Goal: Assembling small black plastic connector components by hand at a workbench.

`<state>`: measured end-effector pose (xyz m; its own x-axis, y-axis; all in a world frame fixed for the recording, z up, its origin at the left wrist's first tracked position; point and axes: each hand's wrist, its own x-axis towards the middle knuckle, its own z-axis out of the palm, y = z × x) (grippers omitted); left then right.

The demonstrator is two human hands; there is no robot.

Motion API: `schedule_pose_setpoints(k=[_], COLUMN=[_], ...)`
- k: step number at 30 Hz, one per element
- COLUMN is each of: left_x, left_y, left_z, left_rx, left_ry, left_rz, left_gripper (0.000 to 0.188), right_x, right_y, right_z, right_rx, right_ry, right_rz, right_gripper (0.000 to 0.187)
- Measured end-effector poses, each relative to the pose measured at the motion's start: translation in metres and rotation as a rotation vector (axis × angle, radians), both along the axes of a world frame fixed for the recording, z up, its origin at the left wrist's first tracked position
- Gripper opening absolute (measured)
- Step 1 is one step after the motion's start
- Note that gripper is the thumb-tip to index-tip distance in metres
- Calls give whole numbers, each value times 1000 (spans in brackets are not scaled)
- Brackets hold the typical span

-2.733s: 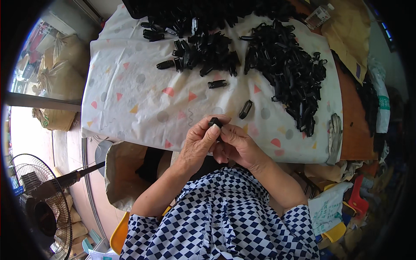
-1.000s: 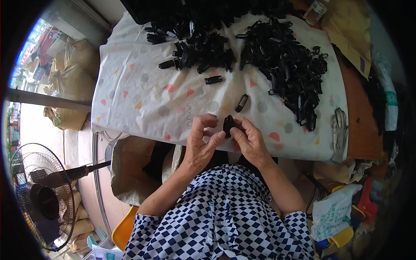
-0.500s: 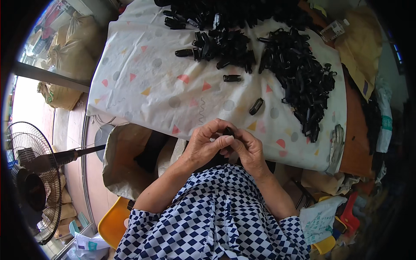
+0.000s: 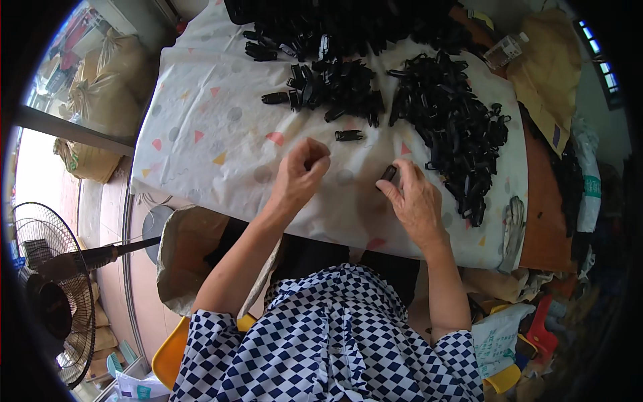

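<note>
My right hand has thumb and forefinger around a small oblong black plastic part at the table's near side. To its left, my left hand is raised over the cloth with its fingers curled in. A dark spot shows between those fingers, and I cannot make out whether it is a held part or shadow. A single black part with a forked end lies on the cloth beyond both hands. Farther off are a small heap of black parts and a larger heap on the right.
A patterned white cloth covers the table. Folded cloth or gloves lie at its right edge, a plastic bottle at the far right. A standing fan and an open sack are on the left; a printed bag sits lower right.
My hands were together over a dark part near the table edge. They have parted and moved forward, the left one leftward, the right one onto the part that was lying alone on the cloth.
</note>
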<state>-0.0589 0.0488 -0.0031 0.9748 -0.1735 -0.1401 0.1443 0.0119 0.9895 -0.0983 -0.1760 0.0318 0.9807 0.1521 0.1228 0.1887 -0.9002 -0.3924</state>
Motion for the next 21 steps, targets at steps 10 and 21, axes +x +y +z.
schedule_pose_setpoints(k=[10, 21], left_x=[44, -23], left_y=[-34, -40], left_z=[-6, 36], left_rx=[1051, 1107], left_ry=[-563, -789], left_rz=[-204, -573], left_gripper=[20, 15], right_x=[10, -21], right_y=[-1, -17], right_z=[-15, -31], right_rx=[-77, 209], right_ry=[131, -253], right_rz=[-100, 104], right_gripper=[33, 17])
